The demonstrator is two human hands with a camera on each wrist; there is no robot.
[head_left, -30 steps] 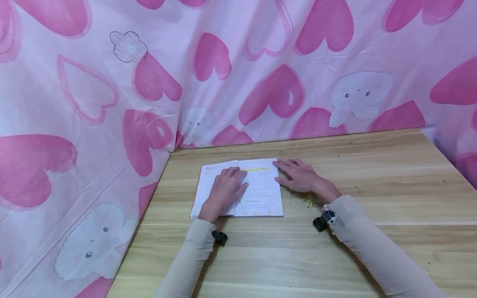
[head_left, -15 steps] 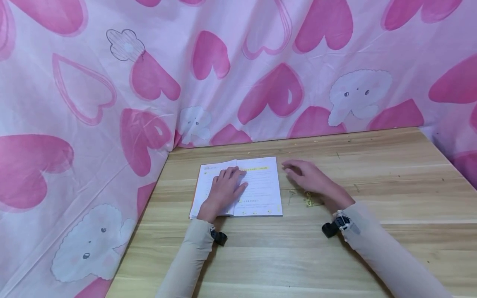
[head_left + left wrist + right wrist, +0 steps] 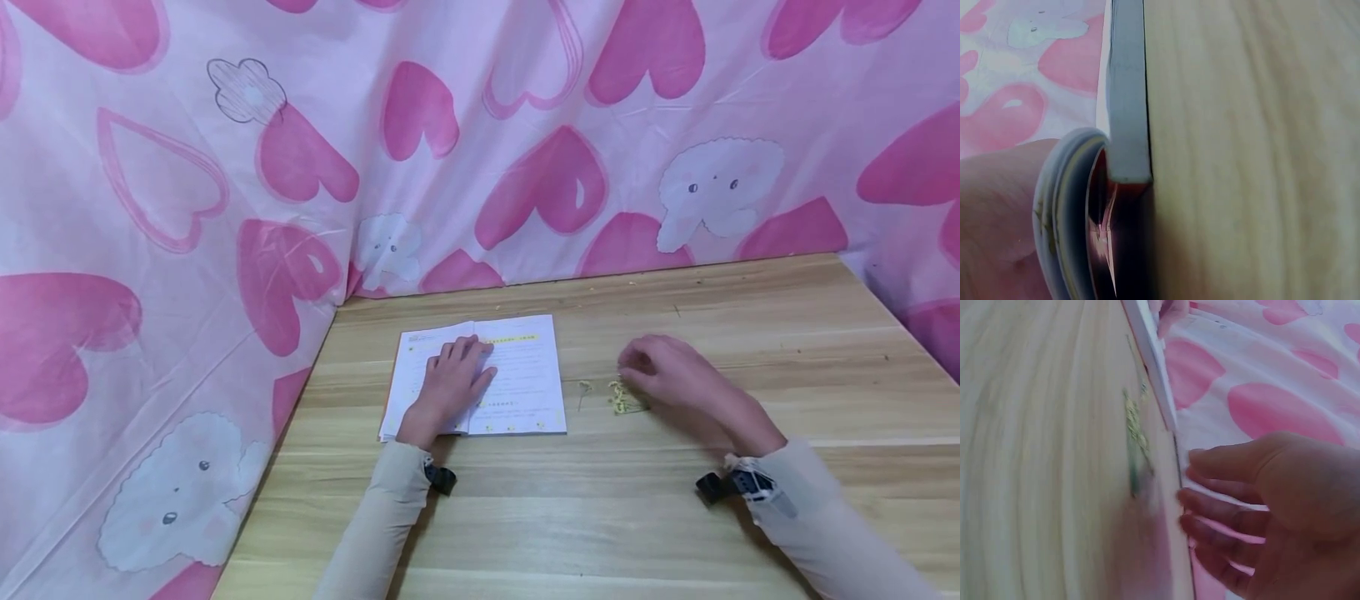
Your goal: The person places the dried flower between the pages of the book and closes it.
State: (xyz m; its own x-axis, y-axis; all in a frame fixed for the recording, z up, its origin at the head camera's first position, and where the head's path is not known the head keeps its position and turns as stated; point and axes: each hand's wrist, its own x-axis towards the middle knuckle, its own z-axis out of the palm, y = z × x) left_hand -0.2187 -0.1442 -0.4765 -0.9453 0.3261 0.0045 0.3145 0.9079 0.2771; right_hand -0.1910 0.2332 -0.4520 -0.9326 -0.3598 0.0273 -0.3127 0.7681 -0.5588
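An open book (image 3: 525,379) with printed white pages lies on the wooden table. My left hand (image 3: 448,383) rests flat over its middle, fingers spread across the fold. In the left wrist view the thick page block (image 3: 1129,94) stands out beside the curved spine. To the right of the book is a small bunch of dried yellow flowers (image 3: 619,402), with a single thin sprig (image 3: 583,393) between the two. My right hand (image 3: 675,375) hovers just behind and right of the bunch. Its fingers (image 3: 1225,512) are loosely bent and hold nothing in the right wrist view.
The wooden table (image 3: 570,517) meets a pink heart-patterned cloth (image 3: 525,192) at its back and left edges. Tiny crumbs (image 3: 632,283) lie scattered near the back edge. Each wrist wears a small black camera (image 3: 440,478).
My right hand has let go of the book's right edge and moved right to beside the dried flowers, its fingers bending. The left hand stays on the book.
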